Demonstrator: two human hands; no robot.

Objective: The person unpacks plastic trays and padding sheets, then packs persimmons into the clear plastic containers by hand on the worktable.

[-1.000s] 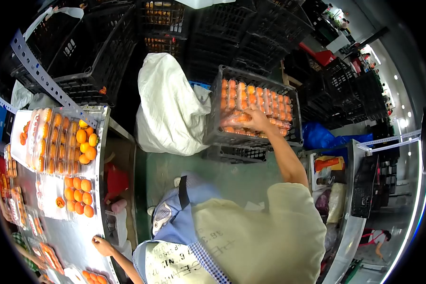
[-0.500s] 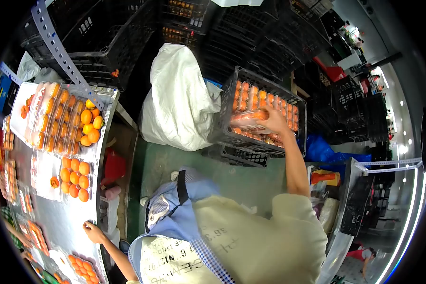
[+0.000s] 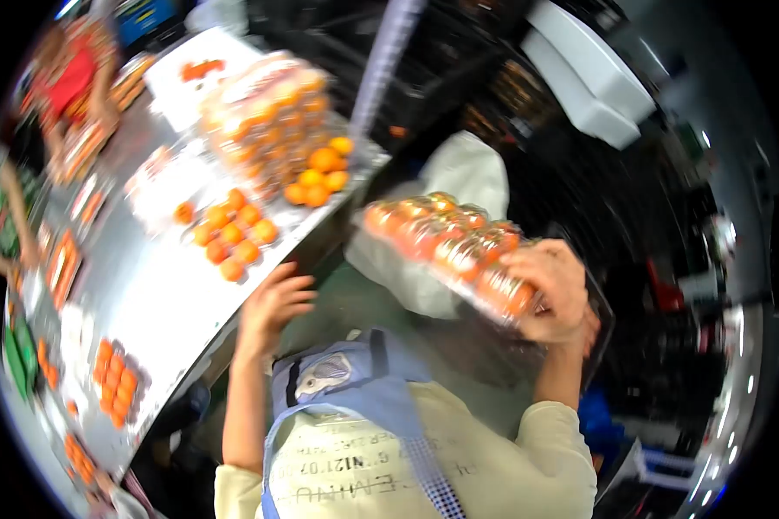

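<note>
Swinging away from the black crate where it was reaching half a second earlier, the right hand [image 3: 550, 281] is now holding a clear pack of orange fruit [image 3: 448, 253] up in the open, while the left hand [image 3: 277, 303] is no longer lying half-curled over the tabletop but is showing spread fingers.

Across the head view, the only one, the right hand's fingers are bending over the near end of the clear pack, curled as far as its thickness allows; what the thumb is doing underneath is blurred. From that grip the pack is stretching leftward and away from the body, its long axis slanting toward the far part of the metal table [image 3: 160, 298]. With the pack in its grasp, the right hand is the nearer one. The left hand is hovering further left of the grip, beside the table's edge, holding nothing, apart from the pack.

Behind the pack as seen from the grip, a white sack [image 3: 407, 281] is standing; whether the two are touching cannot be told. Well to the left of the grip, past the left hand, loose orange fruit [image 3: 231, 232] is lying in rows on the table, and beyond it a stack of clear packs [image 3: 264, 108] is standing with a fruit heap [image 3: 325, 159] beside it. Farther left again, a person in red [image 3: 74, 82] is leaning at the table's opposite side.
</note>
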